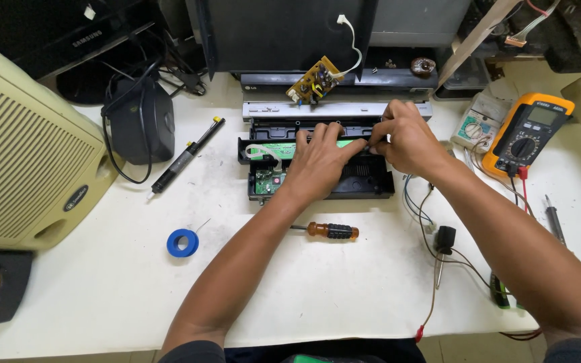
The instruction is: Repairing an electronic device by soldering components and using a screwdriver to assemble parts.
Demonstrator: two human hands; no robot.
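Cover already off the black player (364, 181), green board (270, 149) exposed mid-bench: left hand (321, 161) lies flat on it, right hand (405, 138) pinches something small (can't tell what), screwdriver (327, 230) idle in front.

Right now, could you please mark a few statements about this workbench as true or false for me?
1. Both hands rest on the opened black device. True: the left hand and right hand meet over its green circuit board.
2. The screwdriver is held in the right hand. False: it lies on the white table, in front of the device.
3. A blue spool lies left of the screwdriver. True.
4. The orange multimeter sits at the far left. False: it is at the right.
5. A small yellow circuit board lies behind the device. True.
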